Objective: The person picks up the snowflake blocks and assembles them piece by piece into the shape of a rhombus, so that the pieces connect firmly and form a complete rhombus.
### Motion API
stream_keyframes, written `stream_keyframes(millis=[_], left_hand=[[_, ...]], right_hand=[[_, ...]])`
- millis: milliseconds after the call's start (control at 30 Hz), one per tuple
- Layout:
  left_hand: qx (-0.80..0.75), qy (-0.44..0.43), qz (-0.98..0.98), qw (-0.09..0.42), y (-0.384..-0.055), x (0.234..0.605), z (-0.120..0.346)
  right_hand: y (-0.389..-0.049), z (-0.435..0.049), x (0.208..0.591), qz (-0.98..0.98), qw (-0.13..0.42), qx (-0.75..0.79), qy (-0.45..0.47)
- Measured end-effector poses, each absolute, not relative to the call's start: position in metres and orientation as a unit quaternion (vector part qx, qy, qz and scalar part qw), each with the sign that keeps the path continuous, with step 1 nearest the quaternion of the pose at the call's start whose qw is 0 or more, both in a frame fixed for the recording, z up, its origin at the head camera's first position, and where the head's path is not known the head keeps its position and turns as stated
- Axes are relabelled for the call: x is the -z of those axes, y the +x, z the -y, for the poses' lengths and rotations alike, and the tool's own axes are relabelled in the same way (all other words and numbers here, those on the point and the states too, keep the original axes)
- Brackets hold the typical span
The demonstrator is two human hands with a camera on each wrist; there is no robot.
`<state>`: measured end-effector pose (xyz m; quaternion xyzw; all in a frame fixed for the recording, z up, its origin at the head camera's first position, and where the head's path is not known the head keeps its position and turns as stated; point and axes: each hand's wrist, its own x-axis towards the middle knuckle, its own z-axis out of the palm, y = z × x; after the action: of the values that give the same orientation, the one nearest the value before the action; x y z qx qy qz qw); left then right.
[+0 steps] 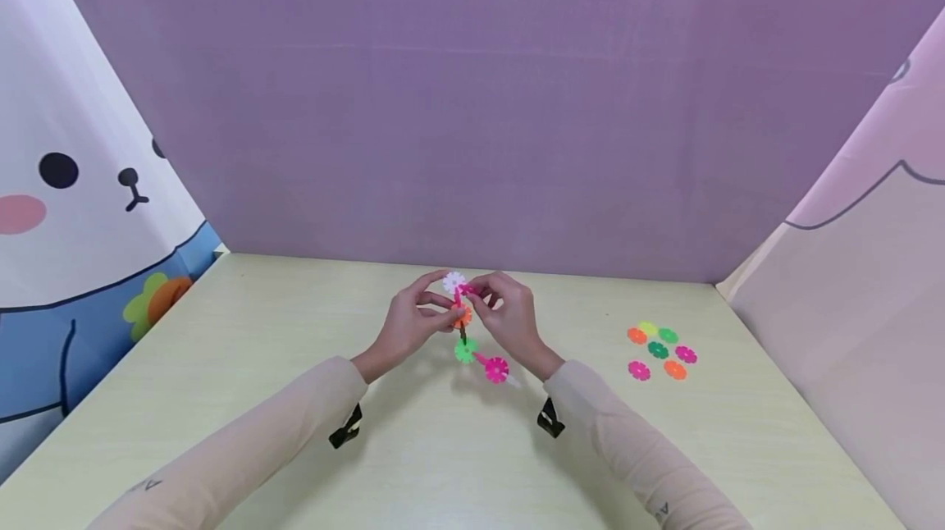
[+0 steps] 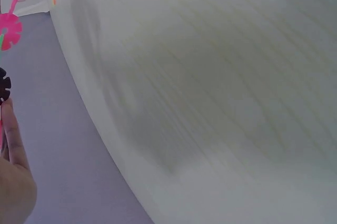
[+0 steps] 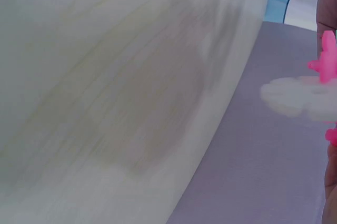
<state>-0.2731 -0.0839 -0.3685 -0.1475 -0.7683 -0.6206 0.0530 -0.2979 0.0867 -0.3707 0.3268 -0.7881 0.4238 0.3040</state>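
A chain of slotted, flower-shaped plastic discs hangs between both hands above the table. My left hand pinches it at the orange disc. From the other side, my right hand pinches a pink disc near the top, beside the white disc. Below the left fingertips follow a dark brown disc, a green disc and a lower pink disc. In the right wrist view a blurred, pale disc crosses a pink one; most of that hand lies outside the picture.
Several loose discs lie in a group on the right of the table, among them a yellow disc and a dark green disc. A purple panel rises behind the pale table. Printed cloth stands along the left.
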Motion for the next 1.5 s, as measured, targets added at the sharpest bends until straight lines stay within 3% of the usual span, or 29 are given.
stream_keyframes(millis=[800, 1500], left_hand=[[0.619, -0.162, 0.768, 0.009, -0.272, 0.371, 0.087], [0.616, -0.173, 0.768, -0.011, -0.258, 0.358, 0.094]], right_hand=[[-0.296, -0.11, 0.368, 0.815, 0.258, -0.372, 0.361], [-0.29, -0.212, 0.39, 0.883, 0.189, -0.321, 0.285]])
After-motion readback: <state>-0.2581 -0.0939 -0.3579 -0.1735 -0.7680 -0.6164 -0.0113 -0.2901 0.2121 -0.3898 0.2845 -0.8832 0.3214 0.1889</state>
